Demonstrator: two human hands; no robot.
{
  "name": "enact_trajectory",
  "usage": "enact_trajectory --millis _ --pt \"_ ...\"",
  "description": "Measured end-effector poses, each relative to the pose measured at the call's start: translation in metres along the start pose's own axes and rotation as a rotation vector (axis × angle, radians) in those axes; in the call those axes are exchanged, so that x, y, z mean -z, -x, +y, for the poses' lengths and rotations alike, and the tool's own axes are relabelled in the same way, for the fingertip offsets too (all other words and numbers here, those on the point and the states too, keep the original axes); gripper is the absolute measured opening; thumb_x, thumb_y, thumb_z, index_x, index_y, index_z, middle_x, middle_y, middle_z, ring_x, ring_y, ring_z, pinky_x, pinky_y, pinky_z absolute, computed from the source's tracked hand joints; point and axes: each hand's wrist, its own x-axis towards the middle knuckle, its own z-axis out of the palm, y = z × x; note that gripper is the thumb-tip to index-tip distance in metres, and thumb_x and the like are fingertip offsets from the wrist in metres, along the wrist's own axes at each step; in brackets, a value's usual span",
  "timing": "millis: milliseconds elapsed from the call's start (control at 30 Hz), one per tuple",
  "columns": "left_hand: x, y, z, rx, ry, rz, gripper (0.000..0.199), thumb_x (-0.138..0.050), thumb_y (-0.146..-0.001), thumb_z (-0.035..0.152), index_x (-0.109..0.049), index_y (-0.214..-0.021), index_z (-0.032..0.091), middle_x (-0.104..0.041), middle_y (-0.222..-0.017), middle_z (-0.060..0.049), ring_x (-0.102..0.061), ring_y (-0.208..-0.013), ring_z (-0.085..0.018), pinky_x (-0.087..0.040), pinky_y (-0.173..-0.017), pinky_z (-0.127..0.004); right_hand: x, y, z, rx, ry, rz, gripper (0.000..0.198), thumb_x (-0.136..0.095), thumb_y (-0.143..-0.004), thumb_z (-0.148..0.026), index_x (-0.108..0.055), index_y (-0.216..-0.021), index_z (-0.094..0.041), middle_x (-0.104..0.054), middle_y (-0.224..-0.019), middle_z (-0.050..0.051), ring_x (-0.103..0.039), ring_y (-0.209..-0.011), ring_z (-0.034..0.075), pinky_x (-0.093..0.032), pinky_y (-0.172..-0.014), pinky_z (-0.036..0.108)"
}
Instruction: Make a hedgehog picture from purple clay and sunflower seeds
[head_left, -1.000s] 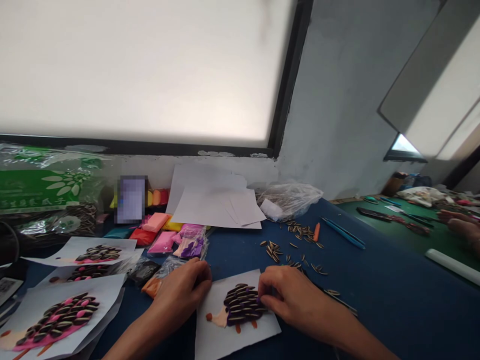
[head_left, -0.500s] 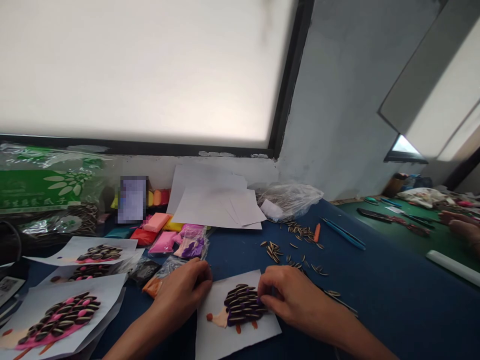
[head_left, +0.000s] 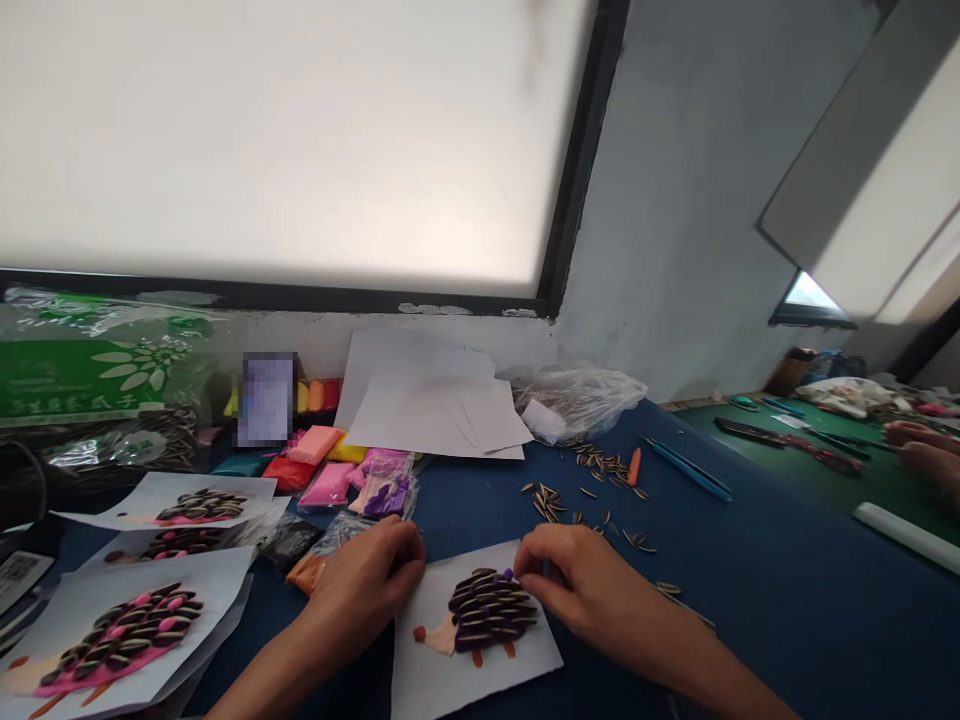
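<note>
A sheet of white paper in front of me bears a hedgehog picture. Its back is dark striped sunflower seeds over purple clay, its face is pale, and its nose and feet are reddish brown. At the top of the back sits a small purple clay ball. My right hand is by the upper right of the hedgehog, thumb and forefinger pinched beside that ball; anything between them is hidden. My left hand is curled closed at the paper's upper left edge, its fingertips hidden from me.
Finished hedgehog pictures lie at left. Behind them are colourful clay packets and a green seed bag. Loose sunflower seeds, blue tweezers and blank paper lie farther back. Another person's hand shows at far right.
My right hand has shifted slightly up and away from the hedgehog's right side, uncovering seeds there and the purple ball. My left hand has stayed put.
</note>
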Motion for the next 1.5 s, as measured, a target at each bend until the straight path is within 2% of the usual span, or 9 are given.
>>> enact_trajectory --millis 200,400,533,767,1100,1300,1500 --pt "-0.001 -0.001 -0.002 -0.007 -0.005 0.002 0.012 -0.052 -0.081 0.013 -0.061 -0.078 0.02 -0.065 -0.083 -0.001 -0.06 -0.077 -0.019 -0.037 -0.065 -0.027 -0.008 -0.008 0.004 -0.022 0.093 0.03 0.02 -0.059 -0.092 -0.017 -0.077 -0.101 -0.021 -0.067 -0.097 0.006 -0.063 -0.086 0.018 -0.043 -0.076 0.027" --pt "0.0 0.0 -0.001 -0.006 0.003 -0.004 0.011 -0.051 -0.081 0.015 -0.061 -0.079 0.02 -0.066 -0.084 -0.001 -0.06 -0.079 -0.019 -0.037 -0.065 -0.027 -0.013 -0.009 0.002 -0.021 0.084 0.018 0.015 -0.063 -0.089 -0.014 -0.076 -0.093 -0.019 -0.067 -0.093 0.004 -0.062 -0.082 0.016 -0.043 -0.073 0.025" --pt "0.002 0.0 0.0 -0.002 -0.001 -0.01 0.011 -0.05 -0.081 0.016 -0.06 -0.079 0.02 -0.065 -0.085 -0.002 -0.06 -0.079 -0.019 -0.038 -0.066 -0.027 -0.006 -0.006 0.002 -0.028 0.07 0.048 0.011 -0.064 -0.087 -0.016 -0.074 -0.091 -0.02 -0.067 -0.092 0.003 -0.06 -0.077 0.015 -0.042 -0.069 0.025" --pt "0.003 0.001 0.002 -0.002 -0.022 -0.014 0.012 -0.048 -0.081 0.017 -0.059 -0.078 0.021 -0.065 -0.084 -0.002 -0.06 -0.078 -0.02 -0.038 -0.065 -0.027 0.005 0.002 -0.003 -0.057 0.031 -0.083 0.013 -0.066 -0.077 -0.012 -0.073 -0.084 -0.021 -0.068 -0.088 0.0 -0.059 -0.078 0.014 -0.039 -0.067 0.024" --pt "0.001 0.001 0.0 -0.008 -0.007 -0.004 0.012 -0.051 -0.083 0.014 -0.061 -0.079 0.02 -0.064 -0.083 -0.001 -0.059 -0.077 -0.019 -0.038 -0.065 -0.027 0.003 0.002 -0.006 -0.075 0.063 -0.103 0.014 -0.066 -0.079 -0.016 -0.075 -0.088 -0.022 -0.07 -0.09 0.001 -0.061 -0.082 0.017 -0.041 -0.071 0.025" --pt "0.003 0.001 0.002 0.005 -0.002 -0.011 0.012 -0.052 -0.082 0.013 -0.06 -0.078 0.02 -0.064 -0.084 -0.001 -0.059 -0.078 -0.018 -0.037 -0.065 -0.026 0.008 0.006 -0.009 -0.044 0.086 -0.08 0.022 -0.054 -0.086 -0.013 -0.074 -0.09 -0.021 -0.071 -0.092 0.003 -0.063 -0.083 0.017 -0.042 -0.072 0.025" --pt "0.003 0.001 0.002 0.003 -0.003 -0.01 0.011 -0.051 -0.082 0.015 -0.061 -0.079 0.02 -0.064 -0.085 -0.002 -0.059 -0.079 -0.019 -0.038 -0.067 -0.027 0.013 0.008 0.0 -0.048 0.147 -0.143 0.011 -0.061 -0.079 -0.012 -0.069 -0.076 -0.019 -0.07 -0.079 0.001 -0.062 -0.074 0.015 -0.038 -0.064 0.024"
